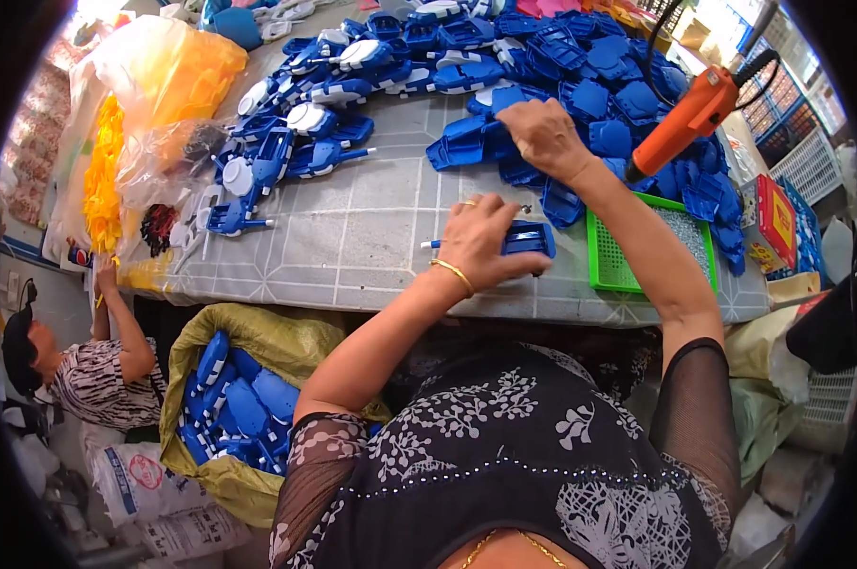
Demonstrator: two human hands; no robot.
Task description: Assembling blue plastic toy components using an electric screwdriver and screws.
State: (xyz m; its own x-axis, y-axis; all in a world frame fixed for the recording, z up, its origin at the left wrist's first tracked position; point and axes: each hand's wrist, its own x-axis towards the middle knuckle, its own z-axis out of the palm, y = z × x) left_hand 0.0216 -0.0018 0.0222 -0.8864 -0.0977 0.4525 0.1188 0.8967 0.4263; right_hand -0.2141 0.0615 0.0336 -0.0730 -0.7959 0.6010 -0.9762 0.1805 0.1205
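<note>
The left hand [480,245] is pressing down on a small blue plastic toy body with a thin blue stem [523,238], fingers curled over its top and gripping it flat against the grey tile-patterned table cover [352,228]. The piece is lying near the front table edge, just left of the green plastic mesh tray [607,261]. That tray is holding what look like small screws; too small to be sure.

The right hand [542,137] is reaching farther back, fingers closed over a blue plastic shell part [471,142] at the near edge of the big heap of blue plastic shells [589,76]. I cannot tell whether it is already lifting the part or only touching it.

An orange electric screwdriver on a coiled black cord [699,112] is hanging over the right forearm, not held.

Doing it well, as I judge it: keeping the left hand steady so the body is not sliding, picking one shell only from the heap edge rather than dragging neighbours along, and bringing it down square onto the held body so the seams are meeting before any fastening.

Also around: assembled blue-and-white plastic toys [300,123] spread on the table's left, a yellow-green sack full of blue parts [234,398] below the table, and another person in a striped top [96,379] working at lower left.
</note>
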